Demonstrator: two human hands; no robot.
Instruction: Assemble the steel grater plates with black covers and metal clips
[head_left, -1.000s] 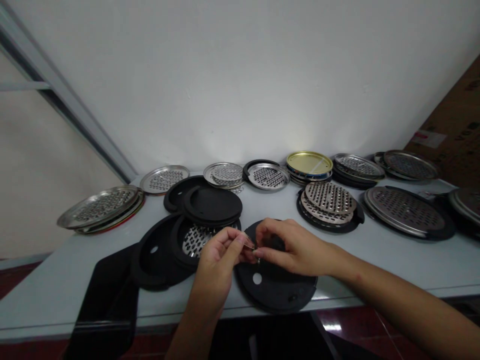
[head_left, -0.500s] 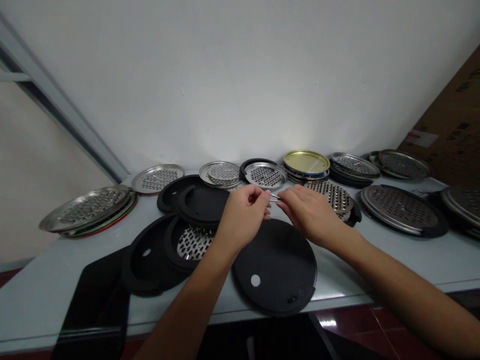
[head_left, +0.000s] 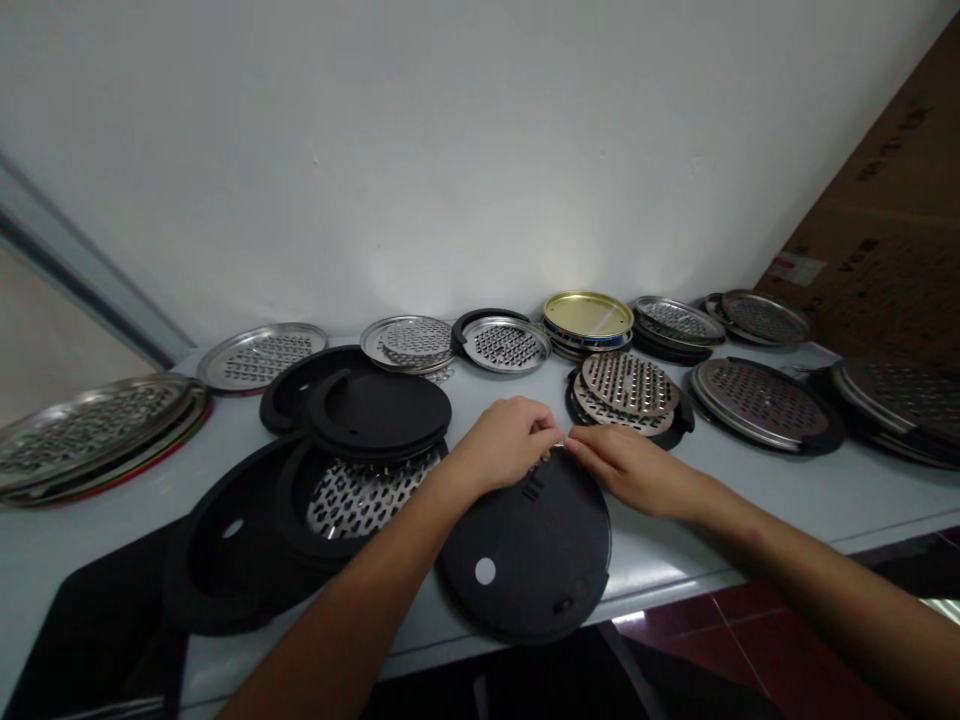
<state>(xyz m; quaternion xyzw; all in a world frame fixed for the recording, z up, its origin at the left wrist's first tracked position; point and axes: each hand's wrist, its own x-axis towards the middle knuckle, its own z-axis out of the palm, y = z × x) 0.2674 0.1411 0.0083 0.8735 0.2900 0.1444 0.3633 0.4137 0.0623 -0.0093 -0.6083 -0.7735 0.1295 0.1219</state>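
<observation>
My left hand [head_left: 514, 442] and my right hand [head_left: 621, 462] meet over the back edge of a black round disc [head_left: 540, 560]. Fingers of both hands pinch a small, shiny metal piece [head_left: 559, 446], mostly hidden between the fingertips. The disc lies on the white table with a white dot on its lower left and a small dark slot at the lower right. Left of it, a perforated metal grater disc [head_left: 360, 500] sits in a black ring, partly under black round plates [head_left: 386, 410].
Stacked metal graters [head_left: 262, 357] line the wall, with a gold-coloured lid [head_left: 588, 314] among them. More graters [head_left: 769, 400] lie at the right. A cardboard box [head_left: 877, 220] stands at the back right, and a black flat object [head_left: 112, 610] lies at the front left.
Both hands have come down to the disc's back edge, and the metal piece between them shows less. The view has shifted, so the table's objects appear further left.
</observation>
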